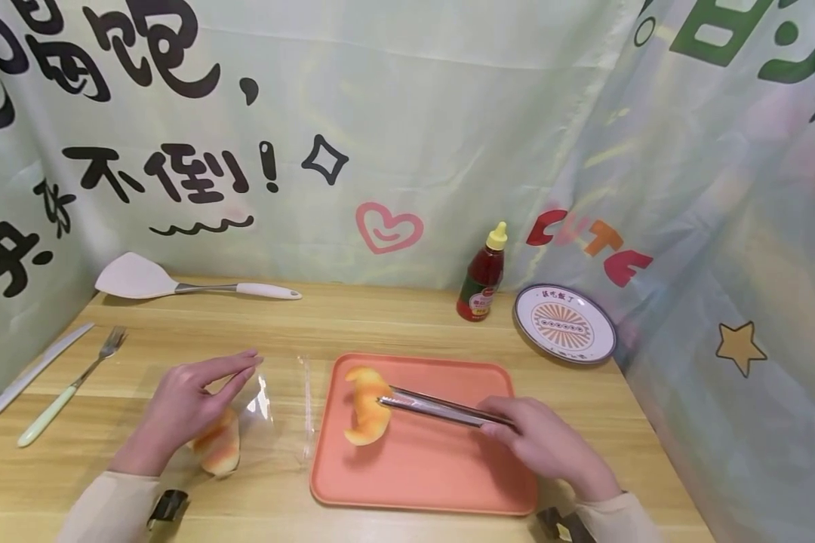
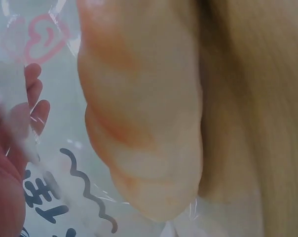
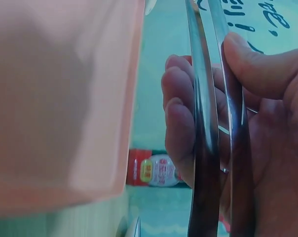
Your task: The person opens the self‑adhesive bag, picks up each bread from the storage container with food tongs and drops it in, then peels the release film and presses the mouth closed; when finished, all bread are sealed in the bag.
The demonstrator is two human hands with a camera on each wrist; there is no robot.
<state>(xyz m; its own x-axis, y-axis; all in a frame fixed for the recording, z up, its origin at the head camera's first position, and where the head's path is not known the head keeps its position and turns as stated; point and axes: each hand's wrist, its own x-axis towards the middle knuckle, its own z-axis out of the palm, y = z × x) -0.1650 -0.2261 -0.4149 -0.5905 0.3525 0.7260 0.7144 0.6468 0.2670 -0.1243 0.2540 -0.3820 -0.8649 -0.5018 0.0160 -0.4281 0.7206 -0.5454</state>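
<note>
Right hand [image 1: 550, 441], near right, grips tongs [image 1: 441, 411], fingers and thumb curled round the two metal arms. Tongs reach left over the tray [image 1: 441, 475], tips at the right edge of a curved roll [image 1: 369, 415] on the tray's left half; cannot tell if they pinch it.

Left hand [image 1: 193, 396], left of tray, is over a second roll [image 1: 220, 451] and a clear bag [image 1: 261, 403]. Its fingers are fairly straight, thumb tip near fingertips, gap narrow; cannot tell if they pinch the film. Left wrist view: the second roll is up close, film around it and partly across the hand.

Tray sits on the wood counter [image 1: 387, 320]. Far right: red sauce bottle [image 1: 481, 279], upright, yellow cap; just right of it, a plate [image 1: 565, 324], tilted against the printed cloth [image 1: 475, 113]. Far left: turner [image 1: 207, 288], white head pointing left. Left side: fork [image 1: 72, 391], green handle nearest; left of it, a knife [image 1: 37, 371].
</note>
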